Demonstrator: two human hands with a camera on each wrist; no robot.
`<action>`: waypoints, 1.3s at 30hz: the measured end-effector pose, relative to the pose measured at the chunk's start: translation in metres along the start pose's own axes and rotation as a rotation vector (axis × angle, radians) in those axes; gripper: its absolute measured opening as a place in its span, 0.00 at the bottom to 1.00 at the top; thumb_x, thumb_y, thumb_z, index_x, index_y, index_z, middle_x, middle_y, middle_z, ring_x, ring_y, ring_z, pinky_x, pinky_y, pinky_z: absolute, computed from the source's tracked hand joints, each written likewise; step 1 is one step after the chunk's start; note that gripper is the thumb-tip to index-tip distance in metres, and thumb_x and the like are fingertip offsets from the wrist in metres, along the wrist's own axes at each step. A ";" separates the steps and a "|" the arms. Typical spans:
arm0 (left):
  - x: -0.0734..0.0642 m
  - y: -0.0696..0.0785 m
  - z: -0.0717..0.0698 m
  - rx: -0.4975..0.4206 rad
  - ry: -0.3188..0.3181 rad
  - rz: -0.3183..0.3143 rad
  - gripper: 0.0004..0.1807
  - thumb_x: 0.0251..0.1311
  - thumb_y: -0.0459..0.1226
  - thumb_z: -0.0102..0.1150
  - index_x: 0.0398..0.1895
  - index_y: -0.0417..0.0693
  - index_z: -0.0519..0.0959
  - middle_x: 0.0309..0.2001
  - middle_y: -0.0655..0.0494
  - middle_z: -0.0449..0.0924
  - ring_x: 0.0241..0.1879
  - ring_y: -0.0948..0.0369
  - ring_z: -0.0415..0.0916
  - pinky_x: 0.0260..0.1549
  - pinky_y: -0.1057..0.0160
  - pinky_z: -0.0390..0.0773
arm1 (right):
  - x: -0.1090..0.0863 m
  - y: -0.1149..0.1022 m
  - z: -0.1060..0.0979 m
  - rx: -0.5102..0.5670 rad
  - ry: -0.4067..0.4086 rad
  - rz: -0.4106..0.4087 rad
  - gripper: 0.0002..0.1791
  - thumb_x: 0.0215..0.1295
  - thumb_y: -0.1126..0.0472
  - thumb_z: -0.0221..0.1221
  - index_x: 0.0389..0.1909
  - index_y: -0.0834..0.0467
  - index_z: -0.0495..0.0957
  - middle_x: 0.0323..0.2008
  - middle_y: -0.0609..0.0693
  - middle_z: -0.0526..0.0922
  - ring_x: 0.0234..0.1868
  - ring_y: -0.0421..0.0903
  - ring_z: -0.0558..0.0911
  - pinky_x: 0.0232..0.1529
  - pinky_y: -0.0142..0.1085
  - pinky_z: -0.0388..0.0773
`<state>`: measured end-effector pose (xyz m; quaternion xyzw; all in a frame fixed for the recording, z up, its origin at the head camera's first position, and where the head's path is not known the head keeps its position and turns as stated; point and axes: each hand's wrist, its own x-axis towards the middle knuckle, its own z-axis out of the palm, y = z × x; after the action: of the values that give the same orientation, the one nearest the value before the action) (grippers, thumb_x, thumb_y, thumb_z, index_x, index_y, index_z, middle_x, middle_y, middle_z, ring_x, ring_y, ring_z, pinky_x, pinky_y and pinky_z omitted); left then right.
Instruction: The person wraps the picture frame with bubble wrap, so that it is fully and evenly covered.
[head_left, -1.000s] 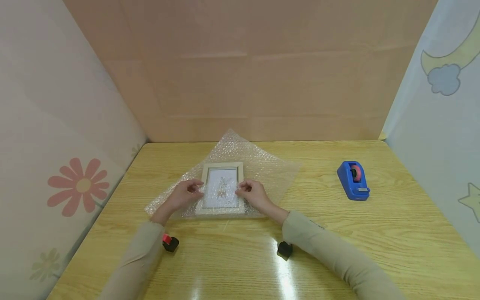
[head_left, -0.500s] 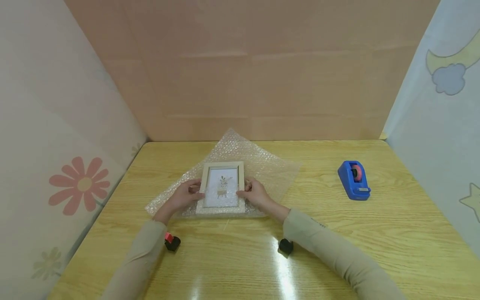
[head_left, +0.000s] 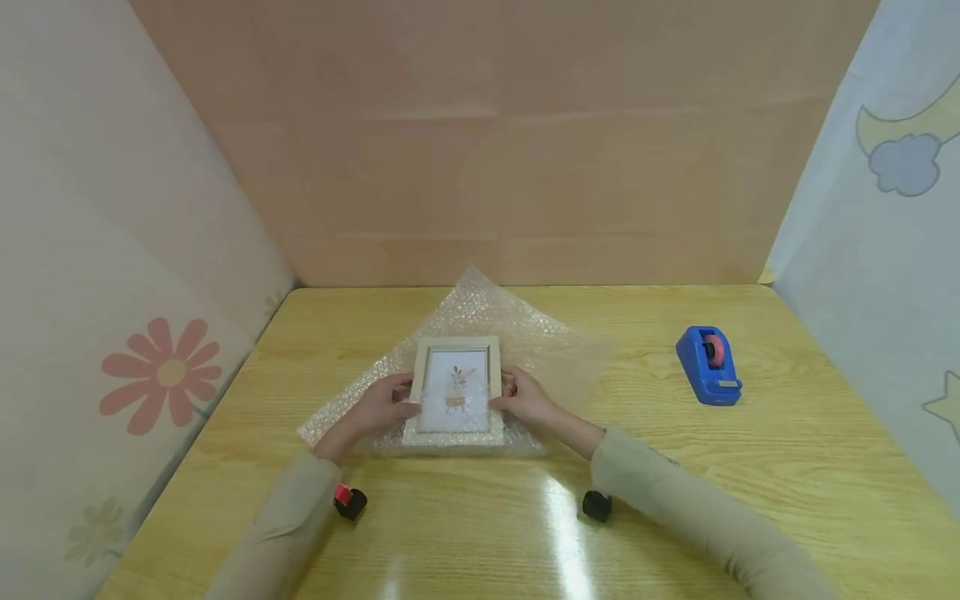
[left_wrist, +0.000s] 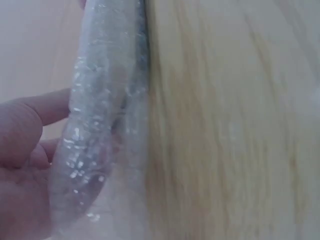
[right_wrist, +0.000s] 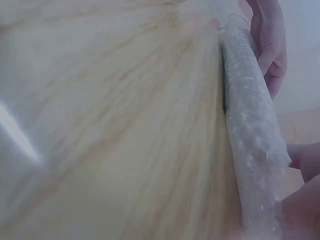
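A cream picture frame with a plant print lies face up on a sheet of bubble wrap. A flap of the wrap is folded over the lower part of the frame. My left hand grips the frame's left edge through the wrap, thumb on the front. On the opposite edge, my right hand holds frame and wrap the same way, its fingers curled at the side. In the left wrist view the folded bubble wrap hangs along the near edge; the right wrist view shows the same wrap beside the fingers.
A blue tape dispenser with a pink roll stands at the right of the wooden table. One black block with a red part is by the left sleeve, another black block by the right. Walls enclose the table's back and sides.
The right fingers have moved from pinching the wrap over the front to around the frame's side. Frame, wrap and both hands have shifted slightly right and nearer; the print shows more clearly.
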<state>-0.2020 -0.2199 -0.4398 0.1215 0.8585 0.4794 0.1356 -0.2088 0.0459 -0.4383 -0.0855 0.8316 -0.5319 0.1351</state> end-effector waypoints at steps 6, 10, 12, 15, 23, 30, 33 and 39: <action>0.000 -0.001 0.005 -0.009 0.023 -0.018 0.33 0.52 0.30 0.61 0.61 0.29 0.61 0.55 0.33 0.69 0.44 0.47 0.75 0.35 0.61 0.79 | -0.002 0.000 -0.011 0.012 -0.101 0.046 0.40 0.52 0.67 0.62 0.64 0.71 0.53 0.22 0.51 0.73 0.19 0.40 0.70 0.20 0.29 0.71; 0.000 -0.002 0.006 -0.002 0.032 -0.012 0.33 0.52 0.32 0.61 0.61 0.31 0.62 0.54 0.35 0.70 0.44 0.48 0.75 0.35 0.61 0.79 | 0.010 0.002 -0.022 -0.033 -0.125 0.067 0.38 0.55 0.65 0.61 0.64 0.69 0.55 0.29 0.54 0.74 0.21 0.42 0.74 0.22 0.31 0.75; 0.000 -0.002 0.006 0.003 0.033 -0.008 0.33 0.52 0.33 0.61 0.61 0.30 0.62 0.54 0.35 0.70 0.44 0.48 0.75 0.36 0.61 0.79 | 0.021 0.003 -0.030 -0.073 -0.111 0.053 0.35 0.56 0.63 0.60 0.63 0.67 0.58 0.35 0.56 0.75 0.28 0.45 0.76 0.27 0.33 0.77; -0.001 -0.002 0.007 0.000 0.039 -0.009 0.33 0.52 0.32 0.61 0.60 0.30 0.62 0.54 0.35 0.70 0.45 0.48 0.75 0.36 0.61 0.79 | 0.040 0.001 -0.045 -0.127 -0.089 -0.013 0.32 0.59 0.60 0.58 0.63 0.65 0.59 0.45 0.61 0.73 0.40 0.50 0.75 0.38 0.38 0.77; -0.002 0.000 0.006 -0.005 0.052 -0.011 0.32 0.51 0.32 0.62 0.60 0.31 0.63 0.54 0.36 0.70 0.44 0.49 0.75 0.36 0.61 0.79 | 0.083 -0.007 -0.076 -0.156 -0.007 -0.123 0.33 0.64 0.55 0.54 0.66 0.62 0.55 0.64 0.60 0.59 0.64 0.57 0.57 0.61 0.53 0.58; -0.002 -0.003 0.008 -0.017 0.066 -0.036 0.32 0.51 0.33 0.62 0.60 0.33 0.64 0.53 0.37 0.72 0.46 0.49 0.75 0.38 0.60 0.78 | 0.106 -0.005 -0.081 -0.205 0.046 -0.097 0.37 0.62 0.54 0.56 0.67 0.62 0.52 0.68 0.60 0.53 0.67 0.58 0.52 0.64 0.54 0.51; -0.001 -0.004 0.009 -0.018 0.068 -0.042 0.33 0.51 0.33 0.62 0.61 0.34 0.64 0.53 0.38 0.73 0.47 0.48 0.74 0.38 0.59 0.78 | 0.113 -0.003 -0.081 -0.221 0.062 -0.080 0.39 0.60 0.53 0.57 0.68 0.62 0.51 0.68 0.60 0.51 0.68 0.59 0.51 0.64 0.54 0.50; 0.002 -0.008 0.009 0.013 0.070 -0.046 0.33 0.51 0.35 0.63 0.61 0.35 0.64 0.53 0.39 0.73 0.47 0.49 0.74 0.39 0.60 0.78 | 0.120 -0.002 -0.078 -0.215 0.044 -0.029 0.43 0.58 0.54 0.59 0.69 0.62 0.48 0.68 0.61 0.50 0.65 0.61 0.55 0.63 0.54 0.54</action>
<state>-0.2016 -0.2164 -0.4509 0.0858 0.8685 0.4744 0.1155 -0.3477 0.0784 -0.4217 -0.0998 0.8854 -0.4431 0.0992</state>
